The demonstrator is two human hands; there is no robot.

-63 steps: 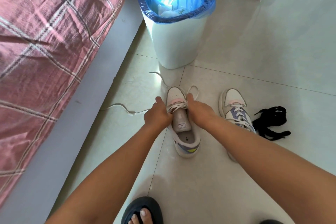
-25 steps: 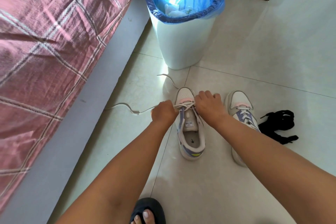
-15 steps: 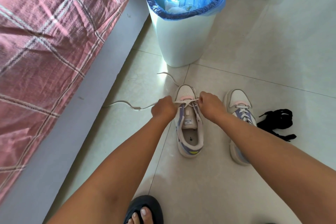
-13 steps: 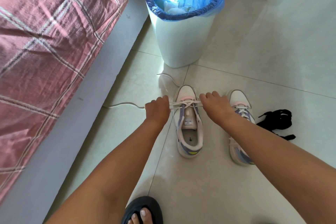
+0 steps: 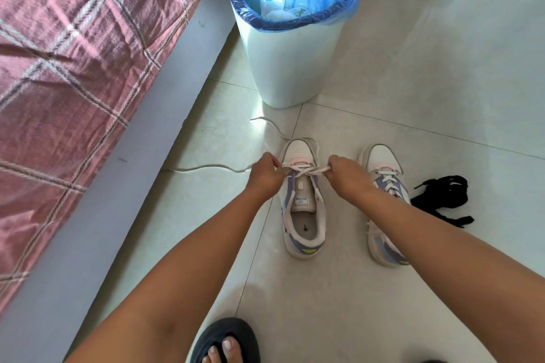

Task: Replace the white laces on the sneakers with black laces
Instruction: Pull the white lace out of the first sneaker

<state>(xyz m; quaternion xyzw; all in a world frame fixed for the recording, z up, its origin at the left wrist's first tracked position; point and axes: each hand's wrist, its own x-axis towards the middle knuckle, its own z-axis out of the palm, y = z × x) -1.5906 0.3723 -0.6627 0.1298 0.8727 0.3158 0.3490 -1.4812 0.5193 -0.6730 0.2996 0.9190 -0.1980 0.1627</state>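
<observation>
White lace (image 5: 303, 169) is pinched at both ends near the toe eyelets of the left sneaker (image 5: 302, 203), mid-floor, by left hand (image 5: 265, 175) & right hand (image 5: 346, 175), fingers curled. Second sneaker (image 5: 383, 186) is seen just beside, w/ black laces (image 5: 442, 196) heaped further right. Bin (image 5: 290, 38) is stood beyond, bed (image 5: 73, 53) along left edge.

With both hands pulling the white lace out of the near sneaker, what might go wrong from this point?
1. The left hand and right hand pull the white lace sideways; the unheld sneaker may slide or tip.
2. The loose lace end trails on the floor toward the bed and could snag.
3. The black laces lie bunched beside the other sneaker, probably needing untangling first.
</observation>
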